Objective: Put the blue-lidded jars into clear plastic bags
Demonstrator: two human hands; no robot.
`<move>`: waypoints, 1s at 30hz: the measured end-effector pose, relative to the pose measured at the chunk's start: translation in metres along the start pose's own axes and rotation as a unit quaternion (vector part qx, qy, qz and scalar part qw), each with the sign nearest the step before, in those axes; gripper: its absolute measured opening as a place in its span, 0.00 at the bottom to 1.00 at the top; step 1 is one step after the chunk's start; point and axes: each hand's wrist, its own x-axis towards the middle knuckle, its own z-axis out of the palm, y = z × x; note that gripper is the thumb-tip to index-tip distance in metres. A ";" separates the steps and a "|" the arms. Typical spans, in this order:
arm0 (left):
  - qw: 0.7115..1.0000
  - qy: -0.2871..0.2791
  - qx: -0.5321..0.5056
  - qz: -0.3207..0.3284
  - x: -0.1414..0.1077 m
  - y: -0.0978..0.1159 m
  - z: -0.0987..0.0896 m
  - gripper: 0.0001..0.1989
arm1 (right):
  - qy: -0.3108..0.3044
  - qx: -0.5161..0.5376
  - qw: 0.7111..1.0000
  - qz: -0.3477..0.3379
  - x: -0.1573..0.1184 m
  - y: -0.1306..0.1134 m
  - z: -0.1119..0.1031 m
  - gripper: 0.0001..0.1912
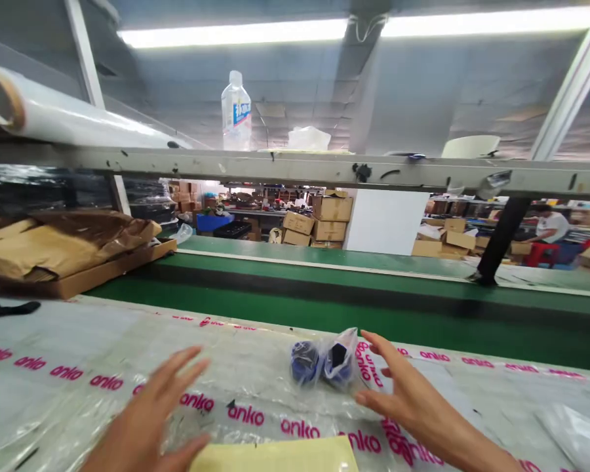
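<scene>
Two blue, round objects with dark tops sit side by side in clear plastic bags (pixel 338 359) on the wrapped table; their exact kind is hard to make out. Just to their right is my right hand (pixel 398 387), fingers spread and curved toward the nearer bag, holding nothing. My left hand (pixel 152 413) hovers over the table at lower left, somewhat blurred, with its fingers apart and nothing in them. A pale yellow sheet (pixel 280 455) lies at the bottom edge, close to my left thumb.
Behind the table (pixel 246 393) runs a green conveyor belt (pixel 216 292). A cardboard tray with brown paper (pixel 73 246) stands at left. Overhead, a shelf beam (pixel 295 165) crosses the view, bearing a plastic bottle (pixel 236 115) and a film roll (pixel 78 118). A person (pixel 550 226) sits far right.
</scene>
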 end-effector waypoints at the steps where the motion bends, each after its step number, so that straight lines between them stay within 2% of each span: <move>1: 0.998 -0.047 0.015 0.038 0.016 0.020 0.011 0.45 | 0.000 -0.004 1.000 -0.024 0.004 -0.006 0.001 0.45; 3: 0.991 -0.109 0.001 0.071 0.047 0.057 0.038 0.53 | 0.030 -0.018 0.997 -0.070 0.006 -0.017 0.002 0.35; 5: 0.982 -0.162 -0.032 0.089 0.073 0.085 0.061 0.54 | 0.087 -0.038 0.988 -0.124 0.004 -0.028 0.003 0.23; 8: 0.962 -0.237 -0.099 0.092 0.097 0.107 0.078 0.54 | 0.165 -0.095 0.952 -0.237 0.001 -0.042 0.008 0.12; 10: 0.949 -0.264 -0.155 0.070 0.106 0.112 0.083 0.53 | 0.167 -0.140 0.932 -0.291 0.002 -0.050 0.015 0.12; 12: 0.938 -0.261 -0.226 0.018 0.114 0.114 0.086 0.45 | 0.135 -0.182 0.927 -0.299 0.008 -0.056 0.022 0.17; 14: 0.926 -0.238 -0.291 -0.034 0.120 0.113 0.088 0.29 | 0.092 -0.211 0.932 -0.282 0.014 -0.061 0.026 0.20; 16: 0.913 -0.219 -0.341 -0.050 0.124 0.112 0.091 0.12 | 0.057 -0.222 0.937 -0.264 0.018 -0.065 0.027 0.24; 17: 0.907 -0.211 -0.361 -0.043 0.125 0.111 0.092 0.08 | 0.043 -0.224 0.938 -0.261 0.019 -0.067 0.026 0.25; 20: 0.893 -0.203 -0.400 -0.040 0.122 0.108 0.096 0.11 | 0.011 -0.228 0.941 -0.251 0.017 -0.071 0.024 0.23; 23: 0.883 -0.195 -0.418 -0.088 0.118 0.106 0.101 0.15 | -0.014 -0.233 0.942 -0.241 0.017 -0.072 0.027 0.23; 25: 0.882 -0.178 -0.423 -0.110 0.115 0.106 0.103 0.17 | -0.011 -0.233 0.942 -0.241 0.019 -0.071 0.031 0.22; 29: 0.877 -0.170 -0.428 -0.135 0.110 0.105 0.104 0.19 | 0.006 -0.221 0.938 -0.268 0.020 -0.072 0.034 0.09; 30: 0.875 -0.171 -0.431 -0.137 0.108 0.105 0.105 0.20 | 0.010 -0.217 0.936 -0.278 0.019 -0.074 0.033 0.08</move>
